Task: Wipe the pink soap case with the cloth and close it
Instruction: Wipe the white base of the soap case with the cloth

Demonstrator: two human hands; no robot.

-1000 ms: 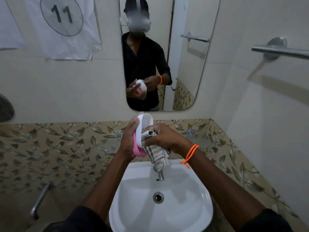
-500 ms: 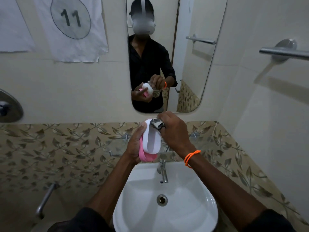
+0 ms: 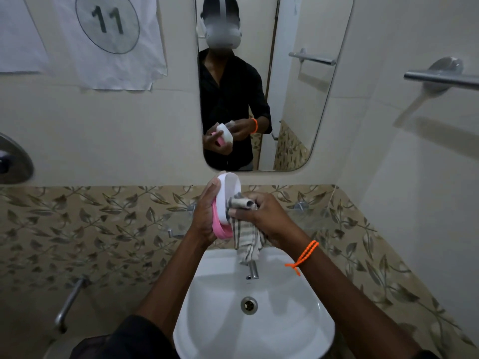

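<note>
So I've got the pink plastic soap case with its white oval lid (image 3: 225, 203) stood on edge in my left hand (image 3: 206, 218), up above the white ceramic sink (image 3: 305, 314). My right hand (image 3: 264, 216) is clenched round the bunched striped grey cloth (image 3: 246, 229), pressed into the open white half. Best bet, I reckon: keep the case steady and work the cloth into the corners. Half a second ago the cloth was up at the top edge; now it's lower, with its tail hanging down.
</note>
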